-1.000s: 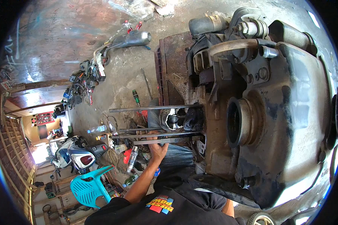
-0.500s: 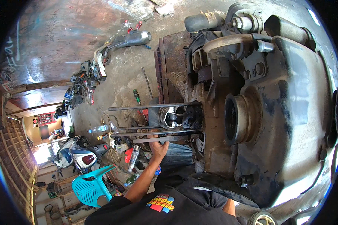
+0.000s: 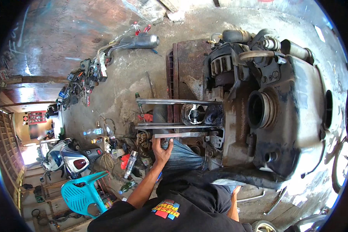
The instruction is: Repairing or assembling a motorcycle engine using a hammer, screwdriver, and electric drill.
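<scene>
My left hand (image 3: 162, 151) is at the free end of a flat metal bar (image 3: 185, 135) that juts sideways from a large dirty engine (image 3: 297, 116). The fingers go behind the bar, with the thumb near its lower edge. Beyond it, thin rods (image 3: 162, 126) and a thicker rod (image 3: 170, 101) run alongside into the engine block. A round part with a torn white rim (image 3: 194, 114) sits between the rods. My right hand (image 3: 235, 191) shows only by its wrist edge below the engine; its fingers are hidden.
A teal plastic chair (image 3: 83, 193) stands at lower left, near a parked motorcycle (image 3: 75, 158). Loose tools, a spray can (image 3: 130, 164) and bottles litter the floor. A muffler (image 3: 139, 41) lies farther off by piled parts (image 3: 85, 81). My knee in jeans (image 3: 181, 154) is close under the bar.
The view has shifted, so the engine appears smaller and farther right. My left hand stays at the end of the bar. More of my right forearm shows.
</scene>
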A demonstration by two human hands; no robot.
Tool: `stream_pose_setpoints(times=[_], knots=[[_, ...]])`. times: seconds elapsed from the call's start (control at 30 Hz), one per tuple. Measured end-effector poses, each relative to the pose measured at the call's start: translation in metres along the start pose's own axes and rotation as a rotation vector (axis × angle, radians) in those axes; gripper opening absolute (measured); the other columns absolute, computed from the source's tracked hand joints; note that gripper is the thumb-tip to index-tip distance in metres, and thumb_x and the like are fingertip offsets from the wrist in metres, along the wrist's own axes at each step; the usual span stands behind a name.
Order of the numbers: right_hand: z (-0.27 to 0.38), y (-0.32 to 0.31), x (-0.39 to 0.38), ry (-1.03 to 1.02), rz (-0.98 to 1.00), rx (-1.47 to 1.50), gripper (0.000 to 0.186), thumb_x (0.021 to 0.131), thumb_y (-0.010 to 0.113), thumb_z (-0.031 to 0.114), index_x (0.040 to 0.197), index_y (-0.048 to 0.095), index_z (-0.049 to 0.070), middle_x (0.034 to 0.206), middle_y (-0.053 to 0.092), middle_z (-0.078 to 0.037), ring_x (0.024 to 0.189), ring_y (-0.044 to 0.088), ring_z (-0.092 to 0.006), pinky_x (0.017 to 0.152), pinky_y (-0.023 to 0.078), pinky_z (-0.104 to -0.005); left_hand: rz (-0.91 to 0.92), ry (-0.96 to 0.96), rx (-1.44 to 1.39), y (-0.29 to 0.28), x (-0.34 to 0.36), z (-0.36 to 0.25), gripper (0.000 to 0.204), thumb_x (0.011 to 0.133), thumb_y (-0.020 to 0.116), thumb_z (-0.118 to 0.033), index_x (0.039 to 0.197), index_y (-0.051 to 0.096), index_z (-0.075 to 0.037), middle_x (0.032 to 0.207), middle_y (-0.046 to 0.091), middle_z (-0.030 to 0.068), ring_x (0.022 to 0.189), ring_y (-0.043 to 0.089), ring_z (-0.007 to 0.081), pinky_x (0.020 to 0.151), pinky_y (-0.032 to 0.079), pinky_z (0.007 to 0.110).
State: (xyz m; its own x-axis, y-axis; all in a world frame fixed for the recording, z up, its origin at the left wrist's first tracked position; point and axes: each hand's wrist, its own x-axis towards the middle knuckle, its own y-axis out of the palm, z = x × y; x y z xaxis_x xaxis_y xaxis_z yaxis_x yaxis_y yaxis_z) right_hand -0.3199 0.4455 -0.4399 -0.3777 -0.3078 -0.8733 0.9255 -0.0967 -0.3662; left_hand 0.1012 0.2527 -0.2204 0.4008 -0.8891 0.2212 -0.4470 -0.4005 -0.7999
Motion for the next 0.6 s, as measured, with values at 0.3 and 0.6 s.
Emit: stream_pose_setpoints(times=[0.3, 0.6], knots=[[0.007, -0.015, 0.001, 0.015, -0.1, -0.082, 0.074, 0.092, 0.056, 0.065, 0.088, 0.068, -0.008, 0.072, 0.063, -0.013, 0.06, 0.059, -0.025, 0.056, 0.047, -0.0418, -0.012, 0.733, -0.639, -0.079, 0.044, -0.132, 0.022, 0.07, 0.072, -0.005, 0.065, 0.051, -0.008, 0.062, 0.054, 0.0029, 0.047, 0.048, 0.0159, 0.043, 0.034, 0.03], [0.037, -0.035, -0.049, -0.105, -0.047, 0.531, 0.029, 0.097, 0.062, 0.029, 0.105, 0.045, 0.007, 0.064, 0.044, -0.004, 0.046, 0.047, -0.0168, 0.039, 0.039, -0.034, 0.213, 0.98, -0.576, -0.06, 0.114, -0.262, 0.029, 0.078, 0.082, -0.02, 0.08, 0.056, -0.008, 0.078, 0.055, 0.006, 0.075, 0.058, 0.0227, 0.065, 0.049, 0.037]])
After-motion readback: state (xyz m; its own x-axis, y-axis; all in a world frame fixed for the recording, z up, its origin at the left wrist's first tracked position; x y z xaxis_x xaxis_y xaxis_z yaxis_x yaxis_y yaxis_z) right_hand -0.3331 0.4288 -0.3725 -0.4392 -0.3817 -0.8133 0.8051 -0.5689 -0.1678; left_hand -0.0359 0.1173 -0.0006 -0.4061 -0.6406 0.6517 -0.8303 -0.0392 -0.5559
